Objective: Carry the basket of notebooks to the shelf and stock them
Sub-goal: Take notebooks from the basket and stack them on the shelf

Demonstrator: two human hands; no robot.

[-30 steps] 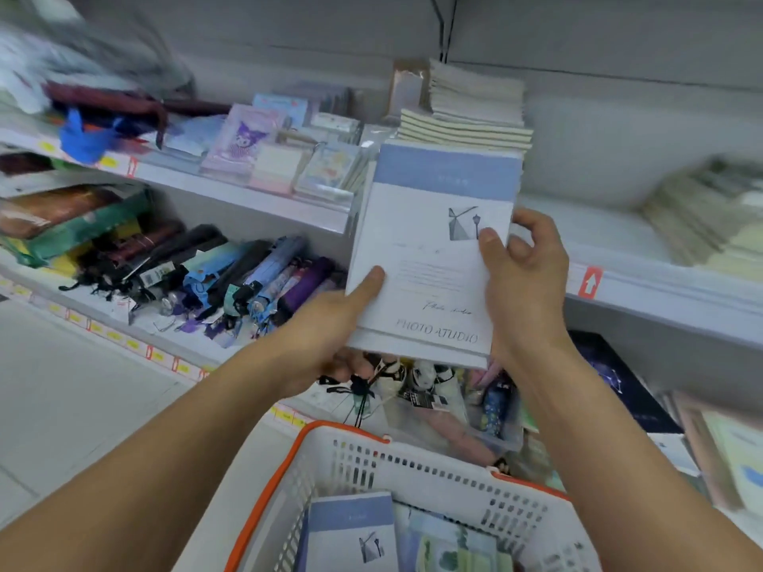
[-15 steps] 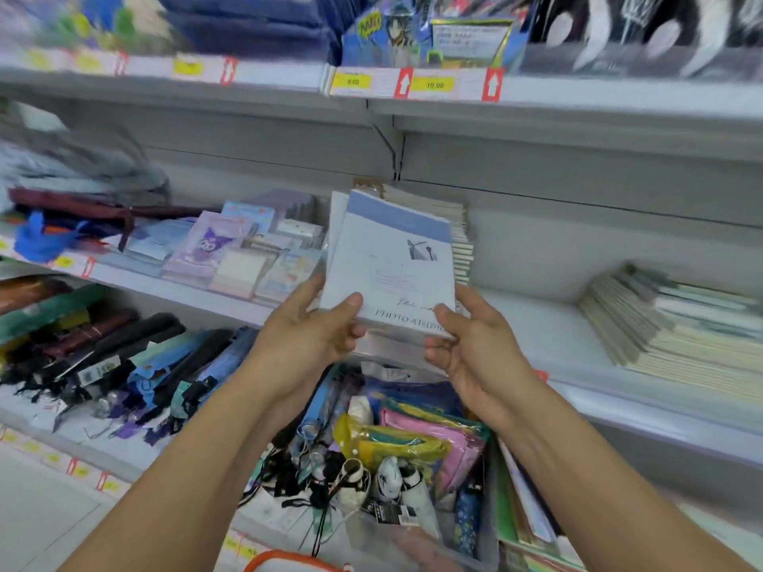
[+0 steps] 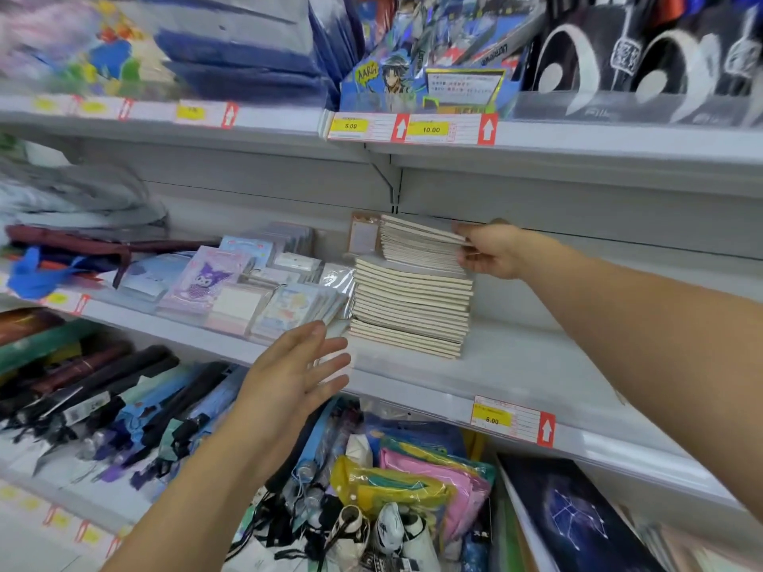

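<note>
A tall stack of cream-edged notebooks (image 3: 413,307) stands on the white middle shelf (image 3: 528,365), its upper part set further back than its lower part. My right hand (image 3: 491,249) reaches to the stack's top right edge; thumb above and fingers below pinch the uppermost notebooks. Held flat with straight fingers, my left hand (image 3: 301,373) hovers in front of the shelf edge, left of and below the stack, holding nothing. The basket is out of view.
Small wrapped stationery packs (image 3: 231,282) lie left of the stack. Right of the stack the shelf is bare. Folded umbrellas (image 3: 103,398) and coloured pouches (image 3: 413,480) fill the lower shelf. An upper shelf (image 3: 578,146) of goods overhangs. A dark constellation-print item (image 3: 574,518) lies at lower right.
The blue-and-white notebooks both hands held now lie on the stack. My left hand has let go and drawn back; the right stays at the stack's top. The basket has left view.
</note>
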